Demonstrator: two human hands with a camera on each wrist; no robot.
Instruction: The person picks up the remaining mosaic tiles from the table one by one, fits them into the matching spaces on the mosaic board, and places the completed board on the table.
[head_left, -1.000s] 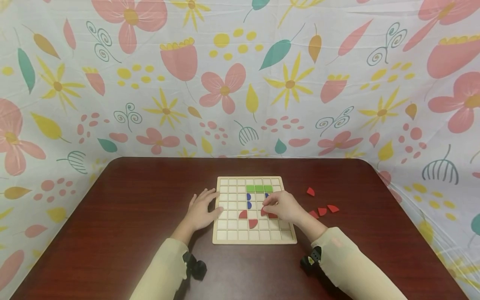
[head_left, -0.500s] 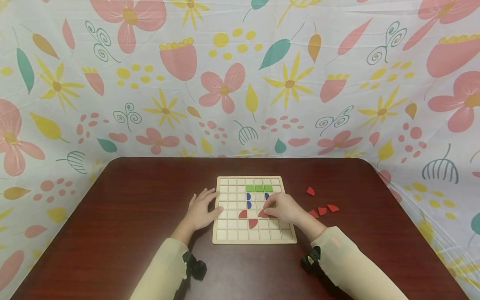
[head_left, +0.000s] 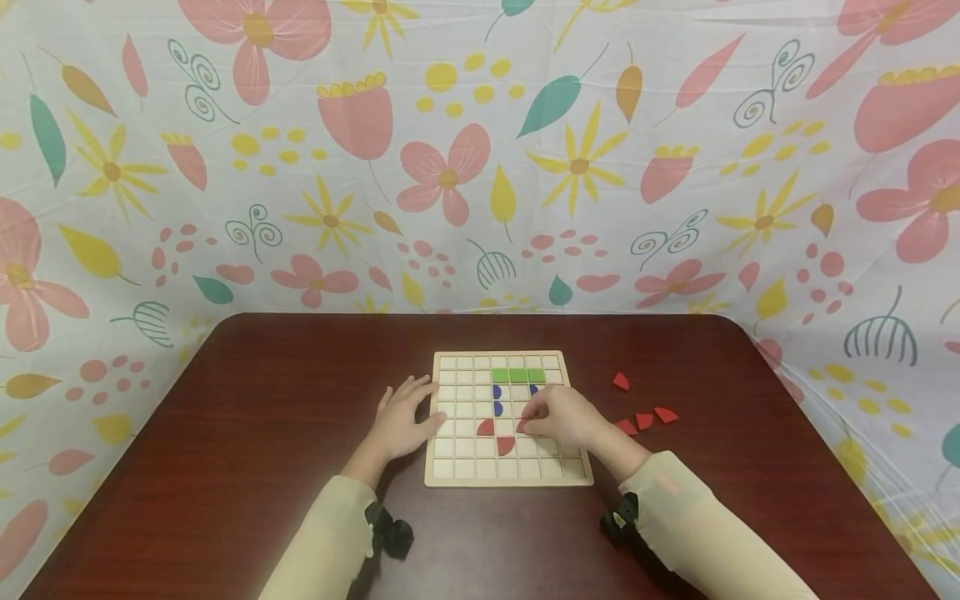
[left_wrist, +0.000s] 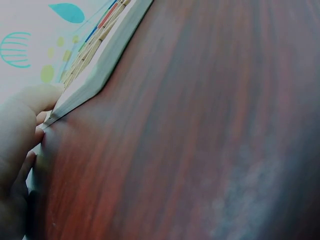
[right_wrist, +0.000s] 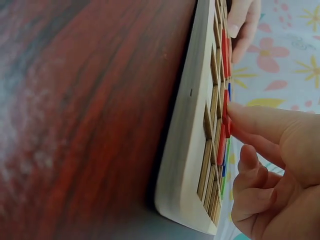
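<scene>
A square wooden grid board (head_left: 510,483) lies on the table. My right hand (head_left: 566,417) pinches a red quarter-circle piece (head_left: 521,426) between thumb and index finger, low over the grid right of centre. The right wrist view shows this piece (right_wrist: 228,127) tilted at the thumb tip, close against the cells. My left hand (head_left: 401,425) rests along the board's left edge, its thumb (left_wrist: 46,96) on the rim and its fingers spread. Two red quarter-circles (head_left: 486,427) (head_left: 506,446) sit in cells left of the held piece. My right hand hides part of the grid.
Three green squares (head_left: 518,376) sit in a row near the board's far side, with blue half-circles (head_left: 497,392) below them. Several loose red quarter-circles (head_left: 643,422) lie on the table (head_left: 262,467) to the right. A floral cloth (head_left: 465,283) hangs behind the table.
My right fingers have shifted slightly left and turned the red quarter-circle at its cell; less of it shows now than half a second ago. My left hand stays at the board's edge.
</scene>
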